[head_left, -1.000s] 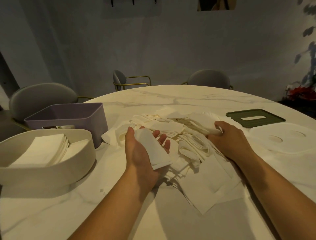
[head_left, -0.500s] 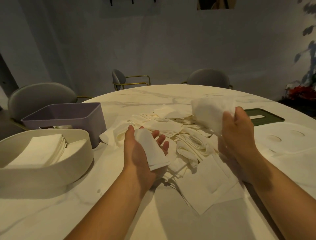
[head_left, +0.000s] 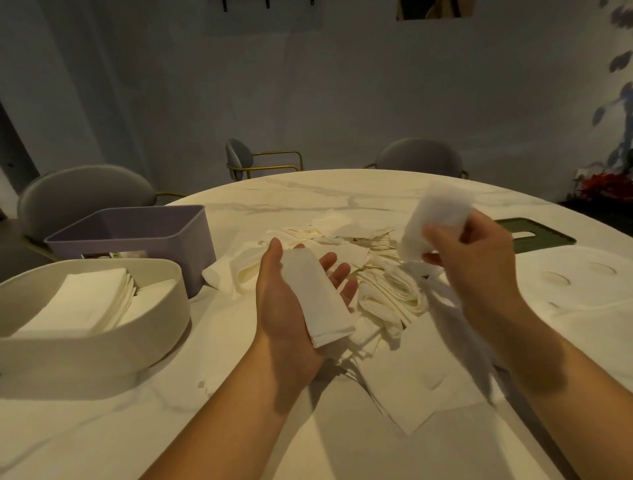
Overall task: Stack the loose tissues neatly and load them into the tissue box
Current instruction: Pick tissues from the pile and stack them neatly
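Dining room: marble table (head_left: pixel 308 192), chairs (head_left: pixel 82 195)

No text, label, brand or number is legible on the cream tissue box (head_left: pixel 164 308), the purple box (head_left: pixel 191 236), the green lid (head_left: pixel 548 236), the loose tissues (head_left: pixel 394 294) or the table (head_left: pixel 239 428).

A round white marble-veined desk (head_left: pixel 308 192) fills the lower half of the view, its far edge curving in front of a plain grey-blue wall (head_left: pixel 342 102). Three grey padded chairs with rounded backs stand round the far side: one at the left (head_left: pixel 82 195) close to the desk edge, one with thin gold metal arms (head_left: pixel 239 157) turned sideways and set back, and one at the right (head_left: pixel 418 154) pushed in. The light is dim, warm on the desk top and cooler on the wall. Leaf-shaped shadows (head_left: pixel 620 61) fall on the wall at the far right, above a cluster of red blooms (head_left: pixel 606 185). Along the top edge, dark hooks (head_left: pixel 267 3) and the bottom of a framed picture (head_left: pixel 435 8) just show.
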Demonstrator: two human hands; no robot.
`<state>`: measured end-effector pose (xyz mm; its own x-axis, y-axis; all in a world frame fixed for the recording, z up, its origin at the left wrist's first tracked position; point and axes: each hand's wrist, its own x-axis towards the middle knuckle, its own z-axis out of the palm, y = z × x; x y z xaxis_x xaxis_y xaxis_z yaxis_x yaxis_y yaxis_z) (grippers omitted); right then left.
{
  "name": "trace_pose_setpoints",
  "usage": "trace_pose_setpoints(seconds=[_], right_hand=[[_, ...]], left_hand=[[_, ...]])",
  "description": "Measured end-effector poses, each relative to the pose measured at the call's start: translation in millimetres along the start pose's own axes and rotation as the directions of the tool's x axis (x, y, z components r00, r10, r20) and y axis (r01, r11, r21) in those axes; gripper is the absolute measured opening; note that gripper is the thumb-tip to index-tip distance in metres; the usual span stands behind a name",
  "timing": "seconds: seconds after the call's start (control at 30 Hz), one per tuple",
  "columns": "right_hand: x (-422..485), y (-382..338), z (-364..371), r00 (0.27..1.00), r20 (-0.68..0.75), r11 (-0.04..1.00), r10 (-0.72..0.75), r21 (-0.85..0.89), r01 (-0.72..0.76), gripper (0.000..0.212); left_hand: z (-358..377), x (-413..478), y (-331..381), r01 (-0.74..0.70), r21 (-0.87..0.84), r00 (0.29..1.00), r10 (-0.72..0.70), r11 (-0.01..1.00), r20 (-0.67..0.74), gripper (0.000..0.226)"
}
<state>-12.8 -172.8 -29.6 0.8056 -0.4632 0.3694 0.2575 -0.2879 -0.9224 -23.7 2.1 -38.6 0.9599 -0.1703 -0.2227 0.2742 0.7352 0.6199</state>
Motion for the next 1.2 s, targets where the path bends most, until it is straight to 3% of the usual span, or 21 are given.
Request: trace_pose_setpoints(seconds=[0.03, 0.1, 0.2, 0.27, 0.4, 0.5, 0.63, 0.73, 0.8, 0.97, 1.07, 1.2], right_hand=[[-7, -2, 5, 0.986, 0.054, 0.980, -0.156, -0.114, 0.161, 0.018], [-22, -4, 17, 0.896, 0.248, 0.895, -0.368, -0.167, 0.414, 0.023], [-34, -2, 30, 0.743, 0.393, 0.761, -0.542, -0.147, 0.632, 0.021], [-35, -2, 34, 0.705, 0.428, 0.724, -0.566, -0.150, 0.673, 0.025], [-35, -2, 28, 0.676, 0.544, 0.763, -0.497, -0.097, 0.639, 0.025], [-36, -7, 22, 0.677, 0.614, 0.819, -0.406, -0.084, 0.568, 0.025], [-12, -5, 4, 0.842, 0.365, 0.846, -0.396, -0.210, 0.489, 0.023], [10, 10, -12, 0.957, 0.272, 0.840, -0.099, -0.493, 0.227, 0.030], [13, 18, -16, 0.956, 0.284, 0.809, 0.066, -0.577, 0.115, 0.039], [5, 14, -8, 0.894, 0.385, 0.787, 0.230, -0.613, 0.062, 0.054], [4, 18, -4, 0.895, 0.379, 0.742, 0.235, -0.665, 0.086, 0.043], [4, 15, -8, 0.924, 0.320, 0.799, 0.210, -0.601, 0.026, 0.043]], left_hand=[[2, -2, -2, -0.029, 0.015, 1.000, 0.029, 0.999, 0.009, 0.040], [4, -5, -5, -0.027, 0.014, 0.996, 0.025, 1.000, 0.086, 0.040], [6, -8, -7, 0.034, -0.006, 0.984, -0.032, 0.999, 0.174, 0.059], [7, -6, -6, 0.014, -0.019, 0.989, -0.011, 1.000, 0.148, 0.059], [3, 1, -3, -0.123, 0.042, 0.991, 0.121, 0.992, 0.054, 0.043], [-2, 1, -1, -0.052, 0.007, 0.996, 0.051, 0.999, 0.074, 0.064], [-9, 2, 5, -0.045, -0.080, 0.999, 0.045, 0.996, 0.001, 0.073], [-8, 3, 9, -0.056, -0.101, 0.995, 0.047, 0.993, -0.089, 0.063], [-8, 3, 11, -0.090, -0.073, 0.987, 0.079, 0.993, -0.142, 0.054], [-10, 3, 13, -0.059, -0.094, 0.994, 0.050, 0.994, -0.097, 0.079], [-9, 1, 14, -0.022, -0.115, 0.995, 0.011, 0.993, -0.096, 0.064], [-8, -3, 10, 0.005, -0.109, 0.999, -0.010, 0.994, -0.048, 0.057]])
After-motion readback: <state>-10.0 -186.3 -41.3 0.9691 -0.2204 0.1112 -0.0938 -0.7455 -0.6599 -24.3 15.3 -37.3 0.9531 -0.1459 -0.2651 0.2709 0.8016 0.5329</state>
